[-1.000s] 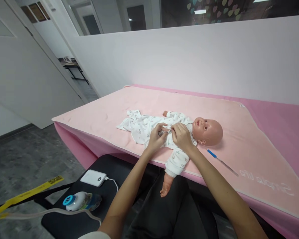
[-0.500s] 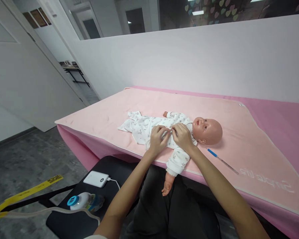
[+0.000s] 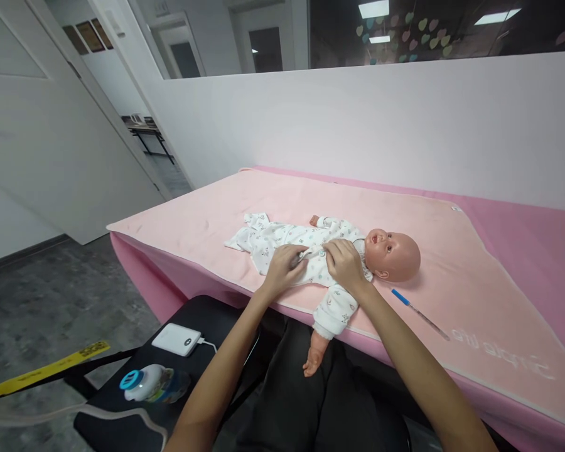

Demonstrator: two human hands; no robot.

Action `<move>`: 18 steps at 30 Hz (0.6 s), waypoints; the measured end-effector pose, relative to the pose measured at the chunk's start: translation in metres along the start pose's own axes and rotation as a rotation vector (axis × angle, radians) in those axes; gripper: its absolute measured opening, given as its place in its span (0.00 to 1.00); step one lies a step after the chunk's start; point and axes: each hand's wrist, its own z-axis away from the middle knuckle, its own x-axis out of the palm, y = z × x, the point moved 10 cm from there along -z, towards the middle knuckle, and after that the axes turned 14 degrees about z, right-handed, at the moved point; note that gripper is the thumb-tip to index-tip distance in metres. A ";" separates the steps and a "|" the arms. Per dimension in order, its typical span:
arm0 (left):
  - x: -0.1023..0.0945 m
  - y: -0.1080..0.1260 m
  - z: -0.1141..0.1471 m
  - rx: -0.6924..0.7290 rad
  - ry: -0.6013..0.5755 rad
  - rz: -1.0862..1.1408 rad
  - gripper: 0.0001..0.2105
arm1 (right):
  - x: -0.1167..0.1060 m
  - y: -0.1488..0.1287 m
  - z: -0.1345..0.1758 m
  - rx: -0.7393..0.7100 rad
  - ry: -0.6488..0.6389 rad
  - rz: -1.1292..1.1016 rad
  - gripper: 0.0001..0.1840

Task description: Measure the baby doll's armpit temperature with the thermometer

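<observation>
A baby doll (image 3: 398,256) lies on its back on the pink blanket (image 3: 179,216), head to the right. It wears a white printed romper (image 3: 282,233), whose front edge runs between my hands. My left hand (image 3: 285,267) pinches the front edge of the romper near the belly. Higher up, at the chest, my right hand (image 3: 344,262) has its fingers closed on the same edge. Small snap buttons show on the cloth between them. One doll arm (image 3: 316,351) hangs over the table's near edge toward my lap; the other rests on the far side.
A pen-like stick with a blue end (image 3: 419,314) lies right of the doll. On a black chair (image 3: 207,314) at the left are a white power bank (image 3: 176,339) with a cable and a blue-capped bottle (image 3: 153,383). A white wall (image 3: 358,125) stands behind the table.
My left hand has moved left along the romper's front, away from my right hand, so the edge shows between them. The right hand stays at the chest. The view has tilted slightly up.
</observation>
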 end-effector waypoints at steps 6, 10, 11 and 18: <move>-0.031 -0.033 0.014 -0.143 0.160 0.333 0.08 | 0.014 -0.055 -0.007 -0.351 -0.041 0.129 0.10; -0.027 -0.028 0.013 -0.119 0.156 0.284 0.10 | 0.027 -0.053 -0.014 -0.242 -0.082 0.138 0.09; -0.027 -0.027 0.014 -0.118 0.160 0.279 0.10 | 0.028 -0.051 -0.014 -0.221 -0.089 0.128 0.08; -0.028 -0.024 0.014 -0.105 0.179 0.291 0.11 | 0.020 -0.048 -0.010 -0.187 -0.093 0.026 0.10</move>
